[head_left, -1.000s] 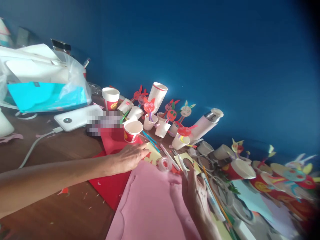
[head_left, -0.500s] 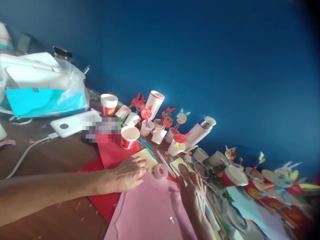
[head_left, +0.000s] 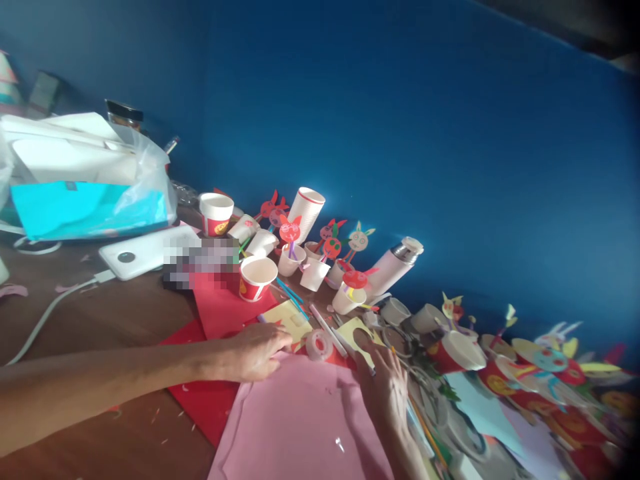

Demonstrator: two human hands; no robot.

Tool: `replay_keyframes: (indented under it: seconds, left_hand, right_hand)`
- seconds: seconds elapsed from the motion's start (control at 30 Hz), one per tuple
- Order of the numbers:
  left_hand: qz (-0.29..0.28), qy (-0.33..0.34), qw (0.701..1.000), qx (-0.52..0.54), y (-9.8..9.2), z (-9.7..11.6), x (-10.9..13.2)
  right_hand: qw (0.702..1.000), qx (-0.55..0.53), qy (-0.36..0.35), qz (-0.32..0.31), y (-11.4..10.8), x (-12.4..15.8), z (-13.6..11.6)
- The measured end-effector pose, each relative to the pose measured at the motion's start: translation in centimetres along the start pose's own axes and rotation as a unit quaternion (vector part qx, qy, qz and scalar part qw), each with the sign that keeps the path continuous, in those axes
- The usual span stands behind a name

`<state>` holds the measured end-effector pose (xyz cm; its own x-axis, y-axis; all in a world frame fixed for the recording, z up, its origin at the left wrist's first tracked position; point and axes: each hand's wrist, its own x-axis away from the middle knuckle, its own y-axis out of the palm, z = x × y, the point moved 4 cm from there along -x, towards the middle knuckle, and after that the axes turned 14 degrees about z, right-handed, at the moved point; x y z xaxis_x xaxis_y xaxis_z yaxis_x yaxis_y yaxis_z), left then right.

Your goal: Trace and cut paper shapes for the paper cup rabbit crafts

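A pink sheet (head_left: 295,427) with a wavy left edge lies in front of me. At its far left corner is my left hand (head_left: 260,350), its fingers curled and closed; what they hold, if anything, is hidden. Close by are a yellow paper piece (head_left: 287,317) and a roll of clear tape (head_left: 319,345). My right hand (head_left: 385,390) rests open along the sheet's right edge, fingers apart, nearest a yellow sheet with cut-out holes (head_left: 357,333). Red paper (head_left: 200,400) sticks out from beneath the pink sheet and my left forearm.
Paper cups holding rabbit-like paper faces (head_left: 290,257) stand along the blue wall, beside a pink thermos (head_left: 393,267). More decorated cups (head_left: 457,350) are at right. A white power bank (head_left: 145,252) with a cable and a plastic bag (head_left: 90,180) lie at left.
The fingers of my left hand have drawn in and curled closed at the pink sheet's far corner. My right hand keeps its place. The view has tilted slightly, shifting the scene a little.
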<state>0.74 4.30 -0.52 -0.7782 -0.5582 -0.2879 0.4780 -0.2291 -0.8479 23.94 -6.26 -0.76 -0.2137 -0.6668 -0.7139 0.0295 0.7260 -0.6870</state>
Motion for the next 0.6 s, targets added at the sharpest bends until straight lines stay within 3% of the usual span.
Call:
replay_keyframes:
  seconds: [0.17, 0.37, 0.5, 0.6]
  left_hand:
    - [-0.065, -0.018, 0.994, 0.082, -2.4, 1.3, -0.4]
    - [-0.063, -0.003, 0.988, 0.138, -5.6, 2.8, -0.9]
    - [-0.094, -0.031, 0.985, 0.140, -7.0, 2.6, -1.1]
    - [-0.074, -0.034, 0.984, 0.161, -9.0, 2.4, -1.5]
  right_hand:
    - [0.995, -0.060, 0.075, 0.026, -1.6, -0.9, 1.9]
    - [0.983, -0.080, 0.160, 0.041, -2.6, -1.2, 4.3]
    - [0.981, -0.074, 0.177, 0.040, -2.2, -1.0, 4.9]
    - [0.984, -0.046, 0.173, 0.017, -2.0, -1.0, 5.0]
